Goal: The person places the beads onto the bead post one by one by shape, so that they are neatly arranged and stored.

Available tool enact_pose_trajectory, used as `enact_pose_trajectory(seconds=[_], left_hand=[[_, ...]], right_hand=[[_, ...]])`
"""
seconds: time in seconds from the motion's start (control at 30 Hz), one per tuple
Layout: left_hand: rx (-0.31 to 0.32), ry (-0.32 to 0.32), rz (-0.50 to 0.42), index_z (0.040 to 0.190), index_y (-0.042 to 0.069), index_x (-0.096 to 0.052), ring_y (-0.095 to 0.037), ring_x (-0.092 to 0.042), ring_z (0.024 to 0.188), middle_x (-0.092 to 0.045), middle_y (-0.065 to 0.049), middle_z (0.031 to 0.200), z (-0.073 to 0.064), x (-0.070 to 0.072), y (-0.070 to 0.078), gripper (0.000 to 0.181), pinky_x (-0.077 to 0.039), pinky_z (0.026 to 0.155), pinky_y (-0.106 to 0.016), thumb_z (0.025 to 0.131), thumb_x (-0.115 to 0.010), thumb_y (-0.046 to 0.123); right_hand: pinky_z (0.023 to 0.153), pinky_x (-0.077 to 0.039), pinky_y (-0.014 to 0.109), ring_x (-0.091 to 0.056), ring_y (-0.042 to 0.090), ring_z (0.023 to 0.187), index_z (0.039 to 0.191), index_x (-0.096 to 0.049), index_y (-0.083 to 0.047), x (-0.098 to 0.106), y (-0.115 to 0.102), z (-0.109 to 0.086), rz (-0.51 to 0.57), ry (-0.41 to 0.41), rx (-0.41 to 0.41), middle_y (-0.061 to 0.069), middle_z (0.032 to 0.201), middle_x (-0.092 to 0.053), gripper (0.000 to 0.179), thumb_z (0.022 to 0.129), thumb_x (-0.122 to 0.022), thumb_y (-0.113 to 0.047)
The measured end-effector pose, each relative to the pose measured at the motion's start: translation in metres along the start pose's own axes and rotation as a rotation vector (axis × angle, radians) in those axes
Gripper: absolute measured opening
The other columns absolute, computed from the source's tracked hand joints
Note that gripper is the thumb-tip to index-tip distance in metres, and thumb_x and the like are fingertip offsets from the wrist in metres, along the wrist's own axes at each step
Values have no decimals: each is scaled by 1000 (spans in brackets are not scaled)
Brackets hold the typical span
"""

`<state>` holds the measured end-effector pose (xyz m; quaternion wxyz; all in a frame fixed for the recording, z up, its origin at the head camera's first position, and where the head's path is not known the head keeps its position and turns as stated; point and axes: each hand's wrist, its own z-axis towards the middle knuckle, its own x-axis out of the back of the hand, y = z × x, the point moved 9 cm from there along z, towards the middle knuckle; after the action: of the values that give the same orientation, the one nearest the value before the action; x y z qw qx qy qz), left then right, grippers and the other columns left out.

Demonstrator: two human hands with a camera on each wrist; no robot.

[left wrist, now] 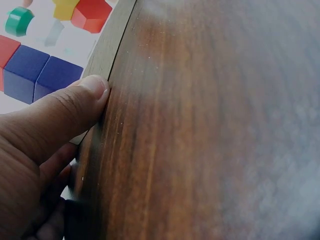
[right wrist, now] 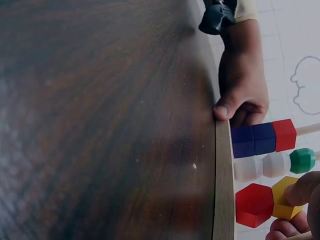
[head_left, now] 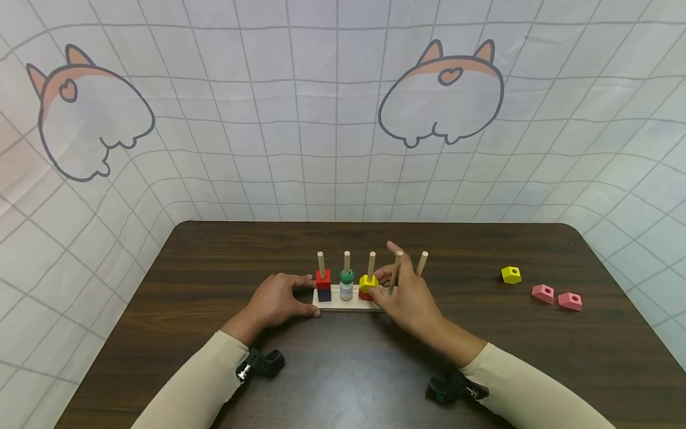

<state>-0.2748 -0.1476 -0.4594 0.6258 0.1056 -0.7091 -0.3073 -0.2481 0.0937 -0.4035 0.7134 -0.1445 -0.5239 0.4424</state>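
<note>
My left hand [head_left: 276, 301] grips the left end of a wooden peg board [head_left: 343, 307], its thumb [left wrist: 92, 90] against the front edge. Pinched between the thumb and fingers of my right hand [head_left: 412, 304] is a yellow hexagonal block [head_left: 367, 281], threaded on the third peg. A red hexagonal block [right wrist: 252, 205] sits beneath it, touching or nearly so. On the first peg, a red cube [head_left: 323, 279] tops two blue cubes [right wrist: 252, 141]. The second peg carries a green bead [head_left: 346, 277] over two white beads [right wrist: 262, 166]. Two bare pegs [head_left: 422, 263] rise by my right hand.
Off to the right on the dark wooden table [head_left: 230, 250] lie another yellow block [head_left: 511, 274] and two pink blocks with holes, one pink block [head_left: 543, 293] left of the other pink block [head_left: 570, 301]. A white grid-patterned sheet [head_left: 257, 131] hangs behind the table.
</note>
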Motion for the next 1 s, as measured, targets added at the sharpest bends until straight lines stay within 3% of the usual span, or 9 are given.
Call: enact_pose_trajectory(seconds=[0.13, 0.3, 0.47, 0.7, 1.0], left_hand=[[8, -2, 5, 121, 22, -78, -28, -58, 129, -69, 0, 132, 0, 0, -1, 55, -46, 104, -49, 72, -93, 42], [13, -11, 1, 120, 22, -78, -27, -58, 129, -68, 1, 132, 0, -2, -1, 54, -46, 104, -49, 72, -94, 41], [12, -10, -3, 120, 22, -78, -27, -58, 129, -68, 0, 133, 0, -2, -1, 54, -46, 104, -48, 72, -94, 41], [12, -4, 5, 121, 23, -78, -28, -58, 129, -68, -1, 133, 0, -1, -1, 55, -46, 103, -49, 72, -94, 42], [8, 0, 0, 122, 23, -78, -28, -58, 129, -68, -1, 132, 0, 0, 0, 56, -47, 103, -49, 72, -94, 42]], right_hand=[[77, -58, 41, -69, 20, 88, 156, -24, -7, 0, 0, -1, 7, -6, 0, 3, 107, -71, 94, 84, -85, -11], [91, -56, 50, -69, 28, 110, 156, -25, -5, 4, -4, -8, 19, -26, 4, 11, 126, -69, 90, 87, -83, -11], [99, -52, 47, -64, 31, 122, 153, -32, -2, 14, -10, -16, 22, -63, 14, 18, 143, -58, 79, 90, -79, -9], [93, -55, 40, -67, 29, 116, 149, -39, 1, 28, -10, -25, -13, -117, 22, 19, 140, -61, 68, 92, -76, -6], [87, -58, 36, -72, 23, 104, 142, -48, 0, 45, -3, -32, -43, -117, 120, 13, 126, -70, 58, 91, -76, -2]])
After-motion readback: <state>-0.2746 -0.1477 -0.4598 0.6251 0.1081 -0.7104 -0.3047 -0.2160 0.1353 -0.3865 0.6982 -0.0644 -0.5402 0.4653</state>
